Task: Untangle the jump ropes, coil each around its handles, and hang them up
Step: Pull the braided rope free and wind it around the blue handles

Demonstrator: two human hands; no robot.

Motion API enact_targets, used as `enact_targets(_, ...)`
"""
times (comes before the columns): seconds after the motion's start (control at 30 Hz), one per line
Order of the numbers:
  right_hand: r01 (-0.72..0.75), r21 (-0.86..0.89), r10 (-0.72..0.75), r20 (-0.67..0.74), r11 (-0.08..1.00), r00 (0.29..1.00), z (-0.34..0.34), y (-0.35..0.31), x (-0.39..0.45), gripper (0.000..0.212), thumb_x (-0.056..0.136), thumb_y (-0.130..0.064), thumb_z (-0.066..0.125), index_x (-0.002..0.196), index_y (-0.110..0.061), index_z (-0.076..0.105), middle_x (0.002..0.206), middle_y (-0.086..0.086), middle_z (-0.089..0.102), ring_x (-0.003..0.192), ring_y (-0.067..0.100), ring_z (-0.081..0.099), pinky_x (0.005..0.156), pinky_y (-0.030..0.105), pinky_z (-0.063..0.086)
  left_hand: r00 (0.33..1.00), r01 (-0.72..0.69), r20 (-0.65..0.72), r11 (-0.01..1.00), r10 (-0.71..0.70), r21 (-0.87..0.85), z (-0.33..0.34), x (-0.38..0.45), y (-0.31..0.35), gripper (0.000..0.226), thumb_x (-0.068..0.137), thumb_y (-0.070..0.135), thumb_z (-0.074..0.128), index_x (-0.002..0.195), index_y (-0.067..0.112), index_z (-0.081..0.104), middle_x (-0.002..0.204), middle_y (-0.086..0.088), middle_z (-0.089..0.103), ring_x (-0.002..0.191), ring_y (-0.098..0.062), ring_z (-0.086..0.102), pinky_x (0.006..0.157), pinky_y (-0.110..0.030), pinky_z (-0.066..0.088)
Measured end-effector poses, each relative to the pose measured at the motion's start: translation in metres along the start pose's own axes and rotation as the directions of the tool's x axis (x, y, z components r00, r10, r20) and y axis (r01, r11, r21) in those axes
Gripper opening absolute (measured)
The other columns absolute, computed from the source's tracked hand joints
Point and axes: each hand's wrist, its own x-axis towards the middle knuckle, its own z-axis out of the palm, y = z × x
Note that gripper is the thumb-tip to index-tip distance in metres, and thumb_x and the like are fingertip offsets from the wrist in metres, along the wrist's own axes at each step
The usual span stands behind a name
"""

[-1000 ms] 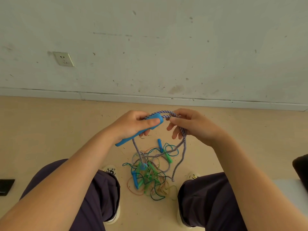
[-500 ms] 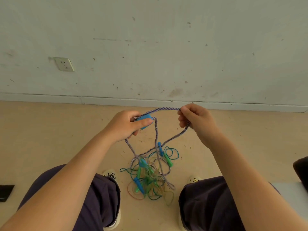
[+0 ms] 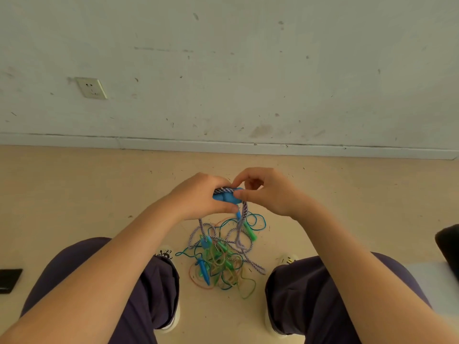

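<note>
My left hand (image 3: 198, 197) grips a blue jump-rope handle (image 3: 227, 198) above the floor. A purple-and-white braided rope (image 3: 244, 209) crosses over that handle and hangs down in loops. My right hand (image 3: 268, 192) pinches this rope against the handle's right end with thumb and forefinger. Below, between my feet, lies a tangled pile of ropes (image 3: 221, 259): thin green, blue and orange cords with several blue and green handles, and the braided rope's lower loops run into it.
A wall with a power socket (image 3: 91, 88) rises beyond the tan floor (image 3: 74, 189). My knees flank the pile. A black flat object (image 3: 8, 279) lies at the far left, and a dark object (image 3: 448, 247) sits on a pale surface (image 3: 427, 279) at the right.
My right hand, which had pulled the braided rope out to the right, has come back to the handle. The rope now lies over the handle instead of spanning between the hands.
</note>
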Motion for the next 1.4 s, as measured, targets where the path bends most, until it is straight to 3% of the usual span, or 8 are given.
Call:
enact_targets(0.2, 0.064, -0.138, -0.077, -0.091, 0.988, 0.993, 0.006, 0.001, 0.006, 0.011, 0.095, -0.013, 0.057, 0.092, -0.022, 0.063, 0.090, -0.006, 0.062, 0.082, 0.004, 0.056, 0.075, 0.020, 0.044, 0.995, -0.006, 0.093, 0.966, 0.031, -0.257, -0.003, -0.001, -0.002, 0.015, 0.092, 0.031, 0.068, 0.105, 0.023, 0.067, 0.077, 0.004, 0.069, 0.057, -0.006, 0.059, 0.063, -0.026, 0.049)
enact_targets(0.43, -0.013, 0.229, 0.128, -0.491, 0.973, 0.861, -0.036, 0.015, 0.004, 0.022, 0.099, -0.010, 0.047, 0.087, -0.028, 0.054, 0.074, -0.001, 0.059, 0.074, 0.019, 0.060, 0.072, 0.038, 0.048, 0.994, 0.102, -0.014, 0.941, -0.112, -0.322, -0.027, -0.005, -0.016, 0.030, 0.096, 0.043, 0.057, 0.096, 0.015, 0.067, 0.064, 0.000, 0.062, 0.051, -0.014, 0.054, 0.057, -0.024, 0.048)
enact_targets(0.6, -0.024, 0.464, 0.116, -0.173, 0.885, 0.978, -0.033, 0.007, -0.002, 0.012, 0.090, -0.017, 0.053, 0.091, -0.009, 0.062, 0.068, 0.008, 0.062, 0.061, 0.022, 0.054, 0.065, 0.039, 0.047, 0.983, 0.129, -0.075, 0.929, -0.165, -0.346, -0.020, -0.004, -0.006, 0.042, 0.100, 0.053, 0.041, 0.084, 0.019, 0.061, 0.060, -0.002, 0.056, 0.044, -0.014, 0.044, 0.052, -0.026, 0.042)
enact_targets(0.73, -0.030, 0.212, 0.029, 0.007, 0.977, 1.000, -0.009, 0.001, -0.003, 0.020, 0.092, -0.033, 0.067, 0.101, -0.016, 0.067, 0.062, -0.002, 0.058, 0.055, 0.012, 0.047, 0.054, 0.029, 0.040, 0.999, 0.053, 0.007, 0.976, -0.052, -0.211, -0.007, -0.005, 0.004, 0.042, 0.100, 0.053, 0.042, 0.086, 0.022, 0.066, 0.061, 0.000, 0.060, 0.043, -0.011, 0.048, 0.053, -0.028, 0.043)
enact_targets(0.83, 0.012, 0.129, -0.005, -0.057, 0.992, 0.998, -0.013, 0.003, 0.000, 0.004, 0.089, -0.028, 0.070, 0.090, -0.025, 0.073, 0.050, -0.014, 0.043, 0.051, 0.008, 0.034, 0.050, 0.024, 0.030, 0.998, 0.048, 0.054, 0.968, -0.036, -0.246, -0.013, -0.008, 0.005, 0.035, 0.099, 0.052, 0.045, 0.084, 0.031, 0.068, 0.062, 0.003, 0.062, 0.046, -0.011, 0.050, 0.052, -0.024, 0.045)
enact_targets(0.97, -0.001, 0.222, 0.090, -0.390, 0.975, 0.916, -0.041, 0.015, -0.001, 0.013, 0.093, -0.023, 0.065, 0.083, -0.028, 0.071, 0.054, -0.015, 0.047, 0.053, 0.009, 0.038, 0.053, 0.024, 0.035, 0.991, 0.115, -0.031, 0.931, -0.133, -0.346, -0.033, -0.012, -0.004, 0.040, 0.100, 0.051, 0.044, 0.079, 0.023, 0.064, 0.062, 0.001, 0.063, 0.049, -0.013, 0.052, 0.056, -0.027, 0.048)
enact_targets(1.2, -0.008, 0.211, 0.015, -0.033, 0.978, 0.999, -0.008, 0.001, -0.001, 0.014, 0.090, -0.026, 0.069, 0.102, -0.020, 0.068, 0.069, -0.001, 0.059, 0.060, 0.012, 0.049, 0.056, 0.024, 0.042, 0.998, 0.069, 0.017, 0.947, -0.067, -0.315, -0.013, -0.010, 0.005, 0.032, 0.102, 0.046, 0.044, 0.086, 0.032, 0.068, 0.061, 0.003, 0.064, 0.045, -0.007, 0.052, 0.055, -0.025, 0.049)
enact_targets(1.4, 0.034, 0.139, -0.021, -0.096, 0.990, 0.995, -0.008, 0.001, 0.004, 0.008, 0.089, -0.018, 0.071, 0.083, -0.024, 0.072, 0.075, 0.009, 0.063, 0.068, 0.010, 0.050, 0.064, 0.023, 0.042, 0.993, 0.054, 0.114, 0.945, -0.018, -0.323, -0.015, -0.008, 0.003, 0.029, 0.096, 0.052, 0.053, 0.089, 0.029, 0.070, 0.065, 0.000, 0.065, 0.056, -0.016, 0.060, 0.062, -0.030, 0.051)
